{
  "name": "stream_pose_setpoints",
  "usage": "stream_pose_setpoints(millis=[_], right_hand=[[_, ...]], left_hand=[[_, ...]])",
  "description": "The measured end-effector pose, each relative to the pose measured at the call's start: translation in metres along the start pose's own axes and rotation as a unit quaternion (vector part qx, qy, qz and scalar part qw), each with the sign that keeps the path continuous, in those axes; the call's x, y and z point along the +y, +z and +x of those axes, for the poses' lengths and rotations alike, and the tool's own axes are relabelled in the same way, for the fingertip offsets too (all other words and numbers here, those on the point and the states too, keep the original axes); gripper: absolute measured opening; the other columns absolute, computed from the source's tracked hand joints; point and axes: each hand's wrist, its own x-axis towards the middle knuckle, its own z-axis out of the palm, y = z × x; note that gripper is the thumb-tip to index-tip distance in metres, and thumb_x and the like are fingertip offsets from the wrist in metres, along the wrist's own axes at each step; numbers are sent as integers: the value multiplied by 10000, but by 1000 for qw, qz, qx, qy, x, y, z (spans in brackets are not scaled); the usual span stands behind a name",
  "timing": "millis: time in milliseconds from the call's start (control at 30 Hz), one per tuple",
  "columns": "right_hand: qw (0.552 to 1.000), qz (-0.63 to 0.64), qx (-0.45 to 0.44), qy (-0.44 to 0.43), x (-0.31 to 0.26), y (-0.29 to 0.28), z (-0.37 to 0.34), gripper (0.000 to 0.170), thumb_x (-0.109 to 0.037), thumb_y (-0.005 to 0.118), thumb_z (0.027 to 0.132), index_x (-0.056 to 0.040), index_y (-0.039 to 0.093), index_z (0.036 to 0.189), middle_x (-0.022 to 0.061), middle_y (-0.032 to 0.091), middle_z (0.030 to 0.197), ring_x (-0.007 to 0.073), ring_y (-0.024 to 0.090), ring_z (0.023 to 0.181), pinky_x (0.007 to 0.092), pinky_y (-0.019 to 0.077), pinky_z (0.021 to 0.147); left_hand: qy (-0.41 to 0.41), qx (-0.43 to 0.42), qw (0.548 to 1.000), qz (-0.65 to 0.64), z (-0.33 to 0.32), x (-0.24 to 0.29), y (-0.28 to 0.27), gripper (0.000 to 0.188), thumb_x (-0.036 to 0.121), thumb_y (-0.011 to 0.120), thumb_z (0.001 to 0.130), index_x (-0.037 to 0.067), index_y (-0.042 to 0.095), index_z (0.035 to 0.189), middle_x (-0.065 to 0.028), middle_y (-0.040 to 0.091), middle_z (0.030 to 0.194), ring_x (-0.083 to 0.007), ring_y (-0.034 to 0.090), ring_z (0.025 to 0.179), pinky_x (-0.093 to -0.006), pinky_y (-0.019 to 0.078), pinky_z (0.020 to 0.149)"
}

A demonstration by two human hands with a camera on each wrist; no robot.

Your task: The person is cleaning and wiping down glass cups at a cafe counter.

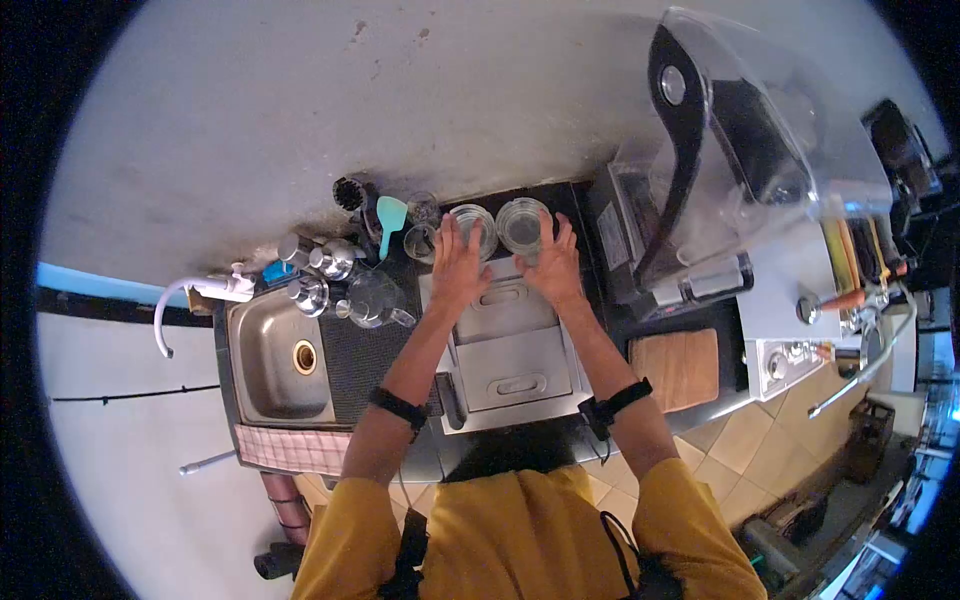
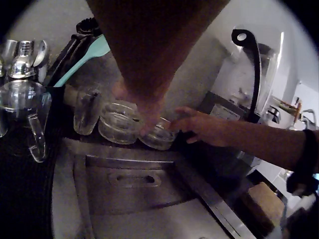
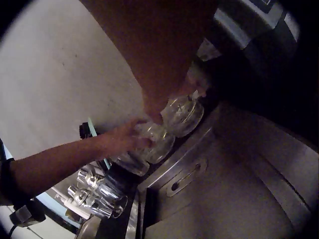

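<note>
Two round clear glass bowls stand side by side at the back of the counter, against the wall. My left hand [image 1: 458,270] holds the left glass bowl [image 1: 488,238], its fingers over the left side and its thumb at the front right. Around the outer right side of the right glass bowl [image 1: 520,225] curve the fingers of my right hand [image 1: 556,268], with the thumb at its front. In the left wrist view the left bowl [image 2: 117,132] shows more than one rim, like a stack. My forearms cover part of both wrist views.
Steel lids with slotted handles [image 1: 505,385] lie in front of the bowls. Left are drinking glasses, a mint-green scoop [image 1: 390,217], metal shakers [image 1: 333,260], a glass pitcher [image 1: 374,298] and a sink [image 1: 255,355]. A covered blender [image 1: 735,130] and wooden board [image 1: 675,370] stand right.
</note>
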Motion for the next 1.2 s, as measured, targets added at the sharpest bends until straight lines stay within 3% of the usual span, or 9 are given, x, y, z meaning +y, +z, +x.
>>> stream_pose_setpoints(millis=[233, 567, 700, 867, 967, 1033, 1067, 1167, 1200], right_hand=[[999, 3, -33, 18, -6, 17, 21, 1172, -284, 875, 677, -197, 132, 1578, 240, 275, 1507, 445, 342, 1352, 562, 382, 1048], [998, -5, -53, 34, -2, 24, 38, 1222, -237, 905, 608, -193, 160, 1576, 270, 347, 1431, 438, 371, 1318, 557, 361, 1065], [996, 85, 8, 17, 1, 24, 37, 1165, -193, 899, 605, -166, 229, 1558, 267, 368, 1404, 436, 377, 1304, 529, 357, 1083], [978, 165, 124, 7, 3, 22, 25, 1194, -199, 915, 558, -129, 256, 1551, 255, 397, 1383, 450, 407, 1255, 526, 359, 1071], [965, 197, 172, -32, -8, -5, 15, 1169, -190, 913, 583, -104, 254, 1545, 218, 378, 1391, 392, 422, 1245, 481, 352, 1087], [923, 356, 140, 43, -20, -24, 2, 1144, -155, 900, 618, -111, 238, 1550, 169, 391, 1366, 322, 428, 1236, 444, 352, 1086], [918, 366, 153, 15, -16, -21, -3, 1120, -109, 881, 669, -106, 198, 1557, 118, 426, 1307, 258, 459, 1193, 393, 385, 1039], [895, 436, 100, 4, -31, -45, -25, 1083, -110, 853, 694, -110, 201, 1558, 116, 437, 1296, 253, 464, 1195, 387, 388, 1034], [876, 475, 77, -2, -43, -57, -35, 1045, -179, 829, 723, -118, 205, 1559, 116, 436, 1308, 246, 466, 1198, 383, 396, 1025]], left_hand=[[-22, -64, 995, 73, 41, -7, 15, 1089, 379, 827, 721, 92, 195, 1559, -363, 288, 1499, -485, 261, 1432, -539, 242, 1174], [-41, -108, 989, 91, 55, -13, 20, 1149, 395, 879, 631, 145, 250, 1559, -332, 362, 1460, -475, 396, 1328, -527, 320, 1137], [-58, -125, 987, 83, 55, -6, 13, 1122, 382, 881, 624, 150, 290, 1548, -325, 381, 1448, -458, 411, 1316, -511, 333, 1131], [-15, -14, 999, 40, 45, 5, 0, 1109, 346, 907, 571, 137, 351, 1508, -292, 392, 1406, -433, 424, 1270, -497, 381, 1087], [-15, 18, 1000, 12, 32, 24, -25, 1100, 326, 911, 559, 132, 364, 1493, -277, 385, 1401, -416, 430, 1249, -495, 413, 1054], [-19, 22, 1000, -11, 13, 37, -50, 1095, 319, 907, 567, 129, 358, 1496, -277, 382, 1407, -418, 427, 1260, -490, 420, 1049], [-17, 20, 999, -36, 0, 42, -61, 1089, 313, 902, 576, 127, 353, 1498, -278, 379, 1412, -419, 425, 1270, -484, 428, 1045], [-25, 12, 995, -94, -46, 46, -83, 1093, 357, 892, 590, 124, 341, 1504, -284, 378, 1408, -433, 415, 1288, -494, 433, 1043], [-48, 29, 994, -89, -65, 47, -87, 1093, 357, 892, 590, 124, 341, 1504, -284, 378, 1408, -433, 415, 1288, -494, 433, 1043]])
